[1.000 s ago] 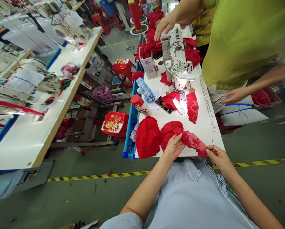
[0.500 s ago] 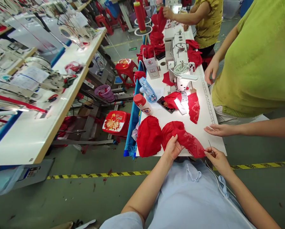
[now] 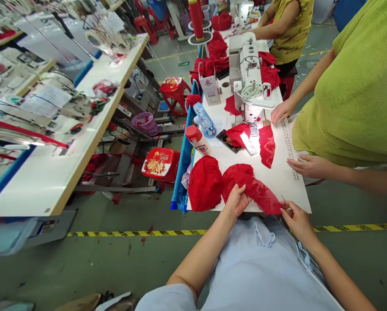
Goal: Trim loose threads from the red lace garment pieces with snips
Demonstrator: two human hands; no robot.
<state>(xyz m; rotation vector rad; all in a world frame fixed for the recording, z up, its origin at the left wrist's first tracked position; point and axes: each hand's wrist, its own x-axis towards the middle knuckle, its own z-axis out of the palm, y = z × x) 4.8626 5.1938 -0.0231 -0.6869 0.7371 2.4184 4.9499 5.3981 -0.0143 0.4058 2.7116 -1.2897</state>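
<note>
A red lace fabric piece [image 3: 263, 196] stretches between my two hands at the near edge of the white table. My left hand [image 3: 238, 200] pinches its left part, thumb on top, beside gathered red fabric. At its right tip, my right hand [image 3: 295, 218] closes on the lace with finger and thumb. A thin, pointed metal tool [image 3: 284, 200] also sticks up from the right hand; its lower part is mostly hidden by the fingers. To the left rests a rounded bundle of red fabric [image 3: 205, 183]. Another red lace piece [image 3: 267, 146] lies flat farther in.
A white sewing machine [image 3: 250, 69] stands beyond. Along the left side are a red-capped bottle [image 3: 197, 139], a blue handheld fan [image 3: 205, 119] and a white box [image 3: 210, 90]. A co-worker in green [image 3: 351, 90] stands at the right, both hands by the table edge.
The green-clad co-worker's upper hand has come onto the table edge, and the lower hand has shifted right. The farther co-worker's hand has left the red fabric. My hands keep their hold on the lace.
</note>
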